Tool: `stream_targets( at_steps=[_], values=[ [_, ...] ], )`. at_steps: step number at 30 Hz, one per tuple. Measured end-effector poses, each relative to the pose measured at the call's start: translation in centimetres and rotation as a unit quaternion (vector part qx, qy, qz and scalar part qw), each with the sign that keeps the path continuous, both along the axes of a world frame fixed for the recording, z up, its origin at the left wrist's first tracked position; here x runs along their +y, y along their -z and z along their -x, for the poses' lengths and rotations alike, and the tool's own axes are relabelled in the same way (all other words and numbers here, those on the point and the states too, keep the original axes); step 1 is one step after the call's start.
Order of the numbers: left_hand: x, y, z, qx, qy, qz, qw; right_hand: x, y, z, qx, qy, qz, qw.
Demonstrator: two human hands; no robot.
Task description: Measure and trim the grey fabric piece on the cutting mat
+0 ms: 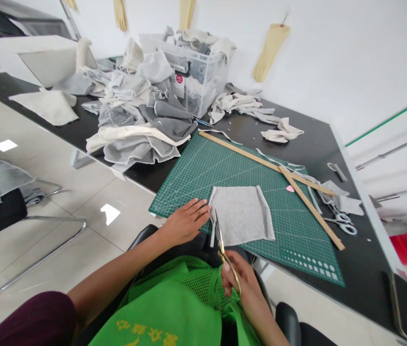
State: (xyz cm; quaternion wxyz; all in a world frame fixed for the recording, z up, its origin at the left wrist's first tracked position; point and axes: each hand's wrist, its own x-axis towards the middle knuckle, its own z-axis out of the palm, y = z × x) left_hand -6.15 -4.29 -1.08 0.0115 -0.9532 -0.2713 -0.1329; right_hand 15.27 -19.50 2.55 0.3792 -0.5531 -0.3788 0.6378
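A light grey piece of cloth (245,214) lies on the green cutting mat (185,178), its left and right edges curling. My right hand (237,276) grips a pair of gold-handled scissors (221,240), whose blades point away from me at the cloth's left side. Along that side a narrow strip partly stands apart from the main piece. My left hand (187,221) is flat with the fingers stretched out, its fingertips at the cloth's left edge.
Two wooden rulers (241,151) cross on the mat. White-handled scissors (346,223) and cloth scraps (348,204) lie at the right. A large heap of grey and cream fabric (134,110) and a full clear plastic bin (205,79) stand behind. Yellow gloves (271,50) hang on the wall.
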Motion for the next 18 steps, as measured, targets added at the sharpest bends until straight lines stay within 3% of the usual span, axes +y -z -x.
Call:
stream_targets(
  at_steps=[8,18],
  values=[
    [-0.1,0.3,0.0,-0.006,-0.015,-0.023,1.0,2.0,1.0,0.8,0.039,0.067,0.0,0.997],
    [-0.1,0.6,0.0,-0.002,-0.016,-0.031,0.999,2.8,0.7,2.1,0.031,0.068,-0.021,0.997]
  ],
)
